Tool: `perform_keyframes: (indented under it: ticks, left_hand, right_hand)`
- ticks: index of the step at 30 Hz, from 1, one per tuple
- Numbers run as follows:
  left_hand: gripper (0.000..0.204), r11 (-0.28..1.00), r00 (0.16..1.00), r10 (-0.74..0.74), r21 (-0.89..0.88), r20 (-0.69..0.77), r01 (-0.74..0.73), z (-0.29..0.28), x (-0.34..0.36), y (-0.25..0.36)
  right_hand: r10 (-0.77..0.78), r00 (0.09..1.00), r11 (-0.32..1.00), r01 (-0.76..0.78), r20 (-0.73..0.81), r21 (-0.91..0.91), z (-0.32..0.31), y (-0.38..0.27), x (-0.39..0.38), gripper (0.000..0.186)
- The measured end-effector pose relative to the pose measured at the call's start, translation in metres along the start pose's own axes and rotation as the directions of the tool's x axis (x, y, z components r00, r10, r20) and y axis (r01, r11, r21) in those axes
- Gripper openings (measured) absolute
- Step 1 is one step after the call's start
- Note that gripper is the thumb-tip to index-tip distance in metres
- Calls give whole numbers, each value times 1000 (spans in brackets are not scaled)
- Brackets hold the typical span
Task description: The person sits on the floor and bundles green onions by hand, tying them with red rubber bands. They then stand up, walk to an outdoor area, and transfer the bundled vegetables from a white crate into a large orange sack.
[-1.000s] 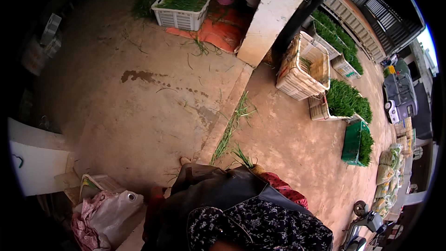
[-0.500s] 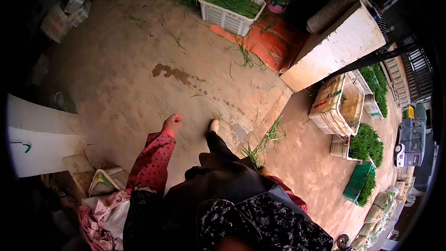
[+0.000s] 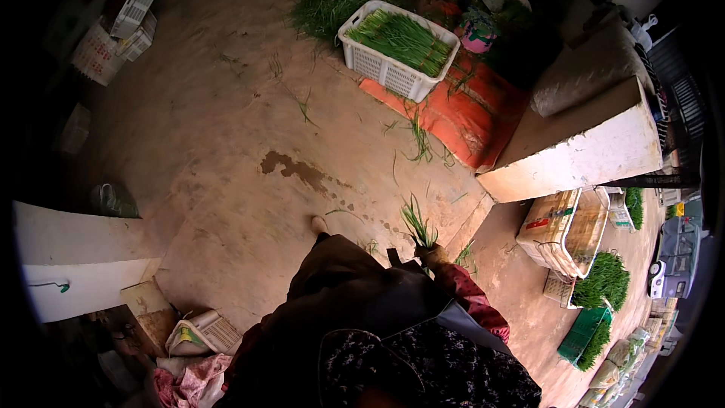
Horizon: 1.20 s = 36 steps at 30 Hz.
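My right hand is low in front of me, at the right side of my dark apron. It is closed around a small bunch of long green chives. The leaves stick up and away from the fist over the bare floor. A red patterned sleeve covers that forearm. My left hand is out of sight. One of my feet shows at the apron's front edge.
Ahead stands a white crate full of chives, beside an orange sheet and a loose green heap. A white-faced wall end juts in at right. Beyond it are stacked crates. A low white wall stands left.
My left hand has swung out of view. My right hand has come into sight with the chives. The surroundings have shifted downward and rightward in the picture, and a different step of my feet shows.
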<state>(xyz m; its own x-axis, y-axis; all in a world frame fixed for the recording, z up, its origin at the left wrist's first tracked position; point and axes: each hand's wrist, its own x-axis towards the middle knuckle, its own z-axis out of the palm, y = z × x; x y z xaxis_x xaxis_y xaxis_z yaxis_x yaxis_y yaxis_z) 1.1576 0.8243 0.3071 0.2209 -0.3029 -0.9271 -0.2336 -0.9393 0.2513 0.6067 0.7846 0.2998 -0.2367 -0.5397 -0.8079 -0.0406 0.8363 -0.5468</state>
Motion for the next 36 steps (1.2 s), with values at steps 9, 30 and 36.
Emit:
perform_keyframes:
  ticks: [9, 30, 36]
  left_hand:
    - [10, 992, 994, 102, 75, -35, -99, -36, 81, 149]
    - [34, 986, 887, 152, -124, 437, -107, -58, 186, 519]
    - [42, 993, 945, 115, -14, 306, -117, -54, 177, 521]
  right_hand:
    - [-1, 1000, 1000, 1, 19, -11, 82, -159, 52, 31]
    - [-67, 997, 936, 76, 36, -343, 152, -455, 209, 51]
    - [-169, 943, 979, 196, 288, -65, 109, -556, 297, 26]
